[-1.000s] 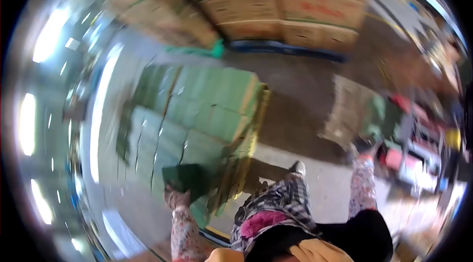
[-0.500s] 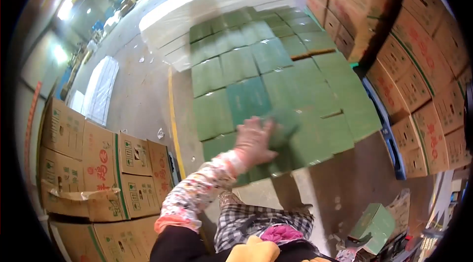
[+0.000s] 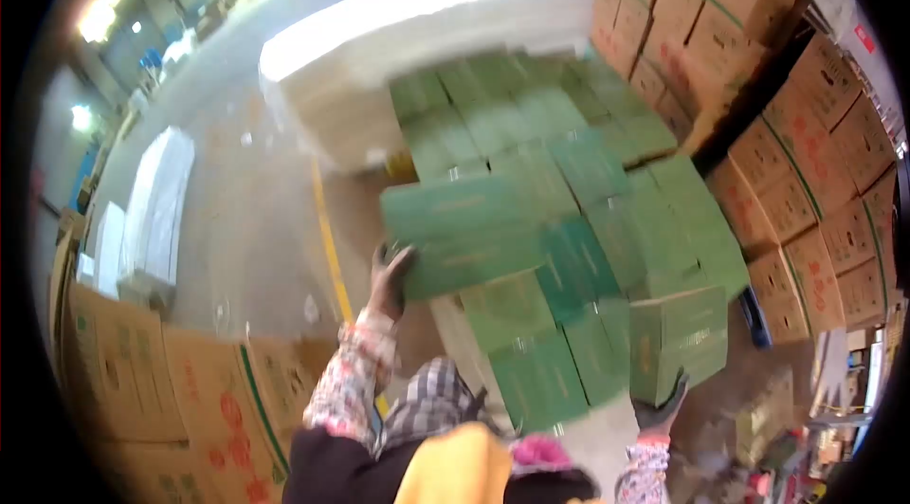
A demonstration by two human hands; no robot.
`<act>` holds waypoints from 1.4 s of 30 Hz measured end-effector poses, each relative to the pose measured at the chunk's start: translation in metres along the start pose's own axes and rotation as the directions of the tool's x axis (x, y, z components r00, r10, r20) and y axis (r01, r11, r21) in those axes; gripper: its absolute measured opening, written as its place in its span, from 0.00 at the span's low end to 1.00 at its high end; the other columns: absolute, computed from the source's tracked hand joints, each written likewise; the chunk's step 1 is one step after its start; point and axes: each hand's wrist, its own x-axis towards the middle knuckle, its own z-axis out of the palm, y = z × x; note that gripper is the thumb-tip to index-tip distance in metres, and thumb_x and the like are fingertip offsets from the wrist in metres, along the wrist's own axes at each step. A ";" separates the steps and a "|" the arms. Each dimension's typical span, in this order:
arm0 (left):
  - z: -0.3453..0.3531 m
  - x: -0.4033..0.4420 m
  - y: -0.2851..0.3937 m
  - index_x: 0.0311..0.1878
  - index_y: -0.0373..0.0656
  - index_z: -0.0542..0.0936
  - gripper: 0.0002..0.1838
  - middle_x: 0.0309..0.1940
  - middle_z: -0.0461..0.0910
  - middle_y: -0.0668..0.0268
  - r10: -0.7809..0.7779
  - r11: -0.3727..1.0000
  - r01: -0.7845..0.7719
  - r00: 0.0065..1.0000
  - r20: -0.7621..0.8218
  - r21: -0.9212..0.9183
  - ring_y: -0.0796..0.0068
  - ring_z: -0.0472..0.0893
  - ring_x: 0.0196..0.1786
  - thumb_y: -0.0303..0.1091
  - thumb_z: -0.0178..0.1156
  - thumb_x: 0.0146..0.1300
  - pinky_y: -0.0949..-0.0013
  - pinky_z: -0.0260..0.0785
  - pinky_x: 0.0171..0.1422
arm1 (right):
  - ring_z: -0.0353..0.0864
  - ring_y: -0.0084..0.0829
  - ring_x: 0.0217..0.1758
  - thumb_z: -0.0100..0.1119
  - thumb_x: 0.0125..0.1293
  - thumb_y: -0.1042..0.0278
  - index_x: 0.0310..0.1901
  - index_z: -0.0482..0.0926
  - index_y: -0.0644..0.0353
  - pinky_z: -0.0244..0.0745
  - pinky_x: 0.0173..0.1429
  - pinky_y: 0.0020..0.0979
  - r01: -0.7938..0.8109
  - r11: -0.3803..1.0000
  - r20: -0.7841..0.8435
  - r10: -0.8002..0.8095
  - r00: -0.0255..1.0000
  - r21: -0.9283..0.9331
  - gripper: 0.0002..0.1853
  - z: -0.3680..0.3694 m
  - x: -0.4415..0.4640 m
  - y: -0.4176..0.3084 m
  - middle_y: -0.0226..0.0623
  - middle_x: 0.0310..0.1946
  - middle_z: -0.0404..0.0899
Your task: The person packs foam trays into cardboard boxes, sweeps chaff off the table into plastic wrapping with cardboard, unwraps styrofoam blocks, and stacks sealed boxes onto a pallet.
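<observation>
My left hand point(image 3: 390, 280), in a dark glove and floral sleeve, grips the left end of a long green box point(image 3: 469, 253) at the near left side of the stack. The box blurs with motion, and I cannot tell whether it touches the boxes under it. To the right, my right hand point(image 3: 662, 406) supports a smaller green box point(image 3: 679, 341) from below, its fingers on the near face. Between and beyond my hands lie rows of green boxes point(image 3: 540, 366) packed close together. A darker green box point(image 3: 575, 267) sits among them.
Brown cartons point(image 3: 796, 172) with red print are stacked high on the right, beside a blue pallet point(image 3: 755, 317). More brown cartons point(image 3: 204, 390) stand at the near left. A plastic-wrapped white stack point(image 3: 351, 58) lies behind the green boxes. A yellow line point(image 3: 329, 243) marks the floor.
My left hand has moved left from the top of the stack and now grips a long green box. My right hand has brought the smaller green box up from the lower right. The view has shifted.
</observation>
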 end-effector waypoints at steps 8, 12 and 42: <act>-0.101 0.306 0.083 0.51 0.43 0.73 0.18 0.45 0.76 0.66 0.092 0.988 -0.088 0.995 0.029 -0.130 0.70 0.75 0.48 0.37 0.57 0.59 0.66 0.69 0.52 | 0.69 0.37 0.55 0.52 0.56 0.37 0.59 0.66 0.48 0.70 0.52 0.41 -0.023 0.988 0.335 0.073 0.939 -0.152 0.33 0.279 0.183 0.168 0.33 0.54 0.70; -0.090 0.496 0.101 0.53 0.45 0.71 0.18 0.44 0.75 0.69 0.082 0.985 -0.073 0.995 0.057 -0.158 0.73 0.74 0.46 0.35 0.58 0.59 0.68 0.69 0.51 | 0.64 0.38 0.61 0.51 0.58 0.40 0.60 0.66 0.48 0.60 0.61 0.46 -0.093 0.996 0.431 0.089 0.898 -0.012 0.31 0.469 0.338 0.248 0.34 0.59 0.66; 0.050 0.146 -0.035 0.61 0.31 0.64 0.21 0.58 0.68 0.57 0.071 0.501 -0.355 0.926 0.371 0.789 0.67 0.68 0.58 0.34 0.43 0.69 0.68 0.58 0.63 | 0.70 0.47 0.57 0.57 0.57 0.44 0.56 0.66 0.67 0.64 0.61 0.39 0.417 -0.085 0.418 -0.363 0.833 -0.905 0.35 0.064 0.067 -0.026 0.52 0.54 0.70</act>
